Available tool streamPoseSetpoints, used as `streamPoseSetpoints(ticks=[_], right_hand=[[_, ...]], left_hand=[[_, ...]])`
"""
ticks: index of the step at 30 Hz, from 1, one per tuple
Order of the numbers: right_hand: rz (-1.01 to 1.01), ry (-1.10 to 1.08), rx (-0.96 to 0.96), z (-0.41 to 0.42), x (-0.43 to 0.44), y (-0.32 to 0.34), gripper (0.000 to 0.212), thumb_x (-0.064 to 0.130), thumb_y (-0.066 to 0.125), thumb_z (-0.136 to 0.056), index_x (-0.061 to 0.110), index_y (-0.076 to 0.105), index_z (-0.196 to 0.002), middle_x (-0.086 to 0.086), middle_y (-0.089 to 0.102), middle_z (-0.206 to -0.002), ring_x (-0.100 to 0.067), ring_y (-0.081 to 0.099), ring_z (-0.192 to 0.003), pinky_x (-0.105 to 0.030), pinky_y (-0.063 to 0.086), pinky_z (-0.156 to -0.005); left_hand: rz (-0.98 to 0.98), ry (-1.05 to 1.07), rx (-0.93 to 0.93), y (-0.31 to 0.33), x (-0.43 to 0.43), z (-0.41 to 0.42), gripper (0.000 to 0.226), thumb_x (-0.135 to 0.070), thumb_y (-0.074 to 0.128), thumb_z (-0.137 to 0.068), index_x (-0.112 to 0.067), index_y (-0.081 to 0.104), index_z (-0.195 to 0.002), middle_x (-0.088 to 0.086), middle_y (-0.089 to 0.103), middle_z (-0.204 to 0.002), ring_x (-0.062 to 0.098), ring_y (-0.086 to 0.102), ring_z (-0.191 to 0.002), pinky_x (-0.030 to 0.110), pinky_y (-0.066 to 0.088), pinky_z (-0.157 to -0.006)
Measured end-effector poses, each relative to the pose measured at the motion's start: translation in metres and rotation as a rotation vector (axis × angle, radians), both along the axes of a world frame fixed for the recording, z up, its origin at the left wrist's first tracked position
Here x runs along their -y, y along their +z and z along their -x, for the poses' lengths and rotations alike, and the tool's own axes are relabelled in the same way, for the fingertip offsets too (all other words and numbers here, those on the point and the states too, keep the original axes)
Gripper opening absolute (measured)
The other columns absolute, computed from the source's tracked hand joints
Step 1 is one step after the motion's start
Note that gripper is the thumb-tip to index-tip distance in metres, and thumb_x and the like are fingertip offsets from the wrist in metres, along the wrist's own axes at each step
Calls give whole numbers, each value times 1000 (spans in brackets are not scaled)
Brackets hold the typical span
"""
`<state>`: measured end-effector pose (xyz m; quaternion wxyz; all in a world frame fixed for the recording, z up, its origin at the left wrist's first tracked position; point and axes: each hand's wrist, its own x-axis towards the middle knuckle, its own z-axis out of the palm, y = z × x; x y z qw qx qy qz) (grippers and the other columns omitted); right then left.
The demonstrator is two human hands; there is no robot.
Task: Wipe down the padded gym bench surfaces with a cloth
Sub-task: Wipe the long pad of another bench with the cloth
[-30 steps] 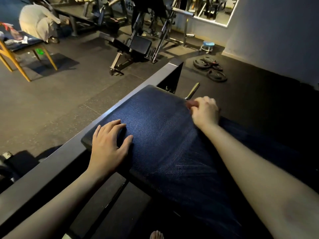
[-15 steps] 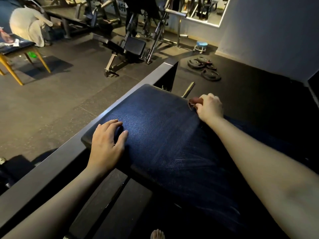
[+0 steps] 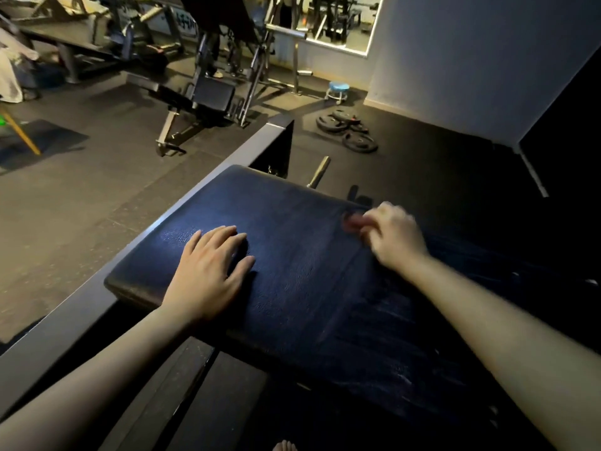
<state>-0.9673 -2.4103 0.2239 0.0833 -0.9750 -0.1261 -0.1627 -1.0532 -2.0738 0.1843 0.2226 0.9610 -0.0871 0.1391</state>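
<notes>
On my feed the dark blue bench pad fills the middle. Its long axis runs from about 10 o'clock, where its rounded end meets the grey frame rail, down toward 4 o'clock, where it fades into shadow. My left hand lies flat on the 10 o'clock end, fingers straight and slightly spread, pointing toward 1 o'clock and gripping nothing. My right hand is at the pad's far edge, toward 1 o'clock, with its fingers curled and pinching a small reddish cloth. The cloth pokes out toward 9 o'clock against the pad. It is too blurred for me to tell its shape or long axis. A metal peg juts out just beyond the pad at 12 o'clock.
</notes>
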Motion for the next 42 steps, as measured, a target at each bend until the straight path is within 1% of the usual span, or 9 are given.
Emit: streamPoseSetpoints(ticks=[4, 11, 17, 19, 23, 27, 32, 36, 42], right_hand=[[-127, -291, 3, -46, -13, -5, 23, 13, 59, -91, 13, 70, -111, -14, 61, -113, -38, 53, -109, -40, 42, -93], [-50, 649, -181, 106, -91, 0, 22, 19, 61, -85, 17, 68, -106, -3, 61, -102, -25, 54, -92, -38, 43, -79], [-124, -196, -90, -59, -12, 3, 21, 19, 62, -94, 18, 70, -113, -10, 61, -114, -36, 56, -111, -43, 46, -94], [-131, -258, -104, -51, -31, 1, 22, 21, 60, -95, 10, 68, -112, -13, 59, -116, -36, 52, -113, -43, 44, -95], [-108, 113, -90, 71, -95, 5, 39, 52, 55, -92, 16, 66, -99, -7, 58, -103, -27, 51, -98, -40, 44, -84], [-32, 443, -113, 164, -80, 10, 30, 46, 56, -92, 18, 64, -100, -1, 57, -101, -21, 51, -90, -35, 44, -77], [66, -129, 39, 86, 43, 7, 21, 36, 64, -93, 17, 66, -99, -7, 59, -100, -32, 58, -92, -44, 51, -77], [-88, -499, 37, 49, 63, 4, 25, 29, 64, -96, 10, 70, -111, -14, 60, -111, -37, 55, -107, -41, 45, -89], [-99, 248, -92, 177, -74, 7, 20, 30, 64, -93, 14, 68, -105, -5, 57, -101, -24, 52, -94, -37, 45, -80]], left_hand=[[-38, 14, 21, -3, 1, 0, 64, -59, 38, -94, -17, 63, -134, 3, 56, -147, 22, 44, -143, 50, 23, -124], [-26, -6, 43, -3, 1, 3, 57, -50, 38, -96, -14, 65, -131, 6, 59, -142, 26, 49, -138, 49, 27, -122], [-16, 6, 31, -1, 2, 1, 54, -49, 41, -95, -14, 66, -128, 5, 60, -139, 26, 51, -134, 52, 31, -119], [-15, 4, 31, -1, 1, 0, 53, -48, 42, -95, -13, 67, -126, 6, 61, -138, 27, 52, -131, 52, 34, -116], [-28, 1, 21, 0, 0, -2, 54, -49, 42, -93, -13, 67, -125, 7, 61, -138, 28, 52, -132, 51, 35, -115], [-35, 3, 42, 1, 7, 1, 55, -51, 42, -88, -15, 68, -121, 6, 63, -136, 27, 53, -132, 52, 31, -117], [-46, -134, 39, 16, 42, 3, 59, -54, 43, -90, -15, 67, -128, 6, 61, -141, 26, 51, -135, 51, 29, -119], [-43, -198, 11, 16, 58, 8, 59, -52, 42, -92, -15, 66, -130, 6, 59, -143, 26, 50, -136, 50, 28, -120], [64, -169, -40, 7, 53, 8, 62, -52, 39, -92, -11, 68, -128, 9, 63, -138, 31, 55, -129, 51, 36, -115]])
